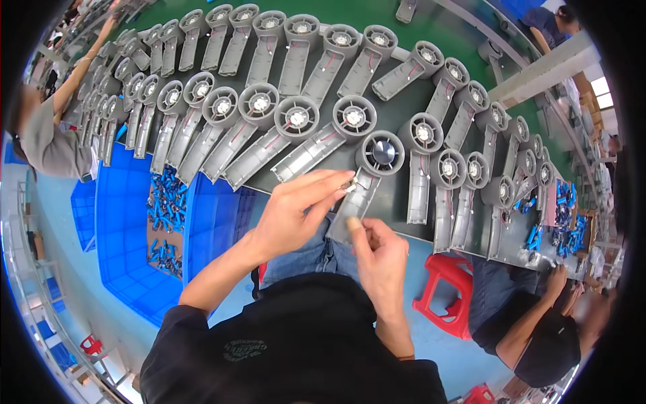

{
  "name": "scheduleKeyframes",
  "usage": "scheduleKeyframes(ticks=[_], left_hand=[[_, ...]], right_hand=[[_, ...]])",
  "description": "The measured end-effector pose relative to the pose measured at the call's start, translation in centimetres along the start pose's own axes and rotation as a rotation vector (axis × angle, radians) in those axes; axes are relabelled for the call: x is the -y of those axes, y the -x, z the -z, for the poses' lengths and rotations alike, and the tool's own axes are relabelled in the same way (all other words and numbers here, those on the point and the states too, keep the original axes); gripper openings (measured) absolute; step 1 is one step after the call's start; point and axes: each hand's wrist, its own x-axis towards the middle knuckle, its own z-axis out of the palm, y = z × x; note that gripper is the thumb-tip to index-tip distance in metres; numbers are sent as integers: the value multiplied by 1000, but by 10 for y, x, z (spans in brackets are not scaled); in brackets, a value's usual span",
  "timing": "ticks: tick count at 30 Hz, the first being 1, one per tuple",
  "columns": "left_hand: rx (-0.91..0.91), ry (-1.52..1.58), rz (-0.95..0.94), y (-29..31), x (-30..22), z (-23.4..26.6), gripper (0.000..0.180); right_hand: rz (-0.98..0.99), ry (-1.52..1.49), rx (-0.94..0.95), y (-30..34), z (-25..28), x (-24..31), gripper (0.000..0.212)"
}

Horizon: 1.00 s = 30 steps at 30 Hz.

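In front of me a grey handheld-fan housing (359,195) lies tilted at the table's near edge, its handle toward me. Its round head holds a dark, shiny disc (383,152), unlike the open spoked heads around it. My left hand (296,207) pinches a small circuit board (349,184) between thumb and fingertips, over the upper handle. The board's details are too small to make out. My right hand (382,259) grips the handle's lower end, its thumb on top and the other fingers curled. Part of the handle is hidden behind my hands.
Rows of similar grey fan housings (296,120) with thin wires line the dark table (404,232). Left, a blue bin (128,229) stands near blue cylindrical parts (167,202). A red stool (444,296) is at right. Co-workers sit at right (538,337) and left (57,141).
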Motion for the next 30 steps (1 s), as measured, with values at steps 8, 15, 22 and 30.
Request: scheduleKeyframes(ticks=[8,15,22,30], left_hand=[[-126,753,248,-81,-45,13,28],[-338,73,166,-294,61,86,28],[-314,-238,234,-382,197,106,20],[-393,-1039,506,-360,271,190,55]], right_hand=[[27,-307,-150,-25,58,51,13],[365,113,30,-288,60,131,33],[362,132,25,-457,-16,108,36],[162,191,42,-431,-6,133,37]])
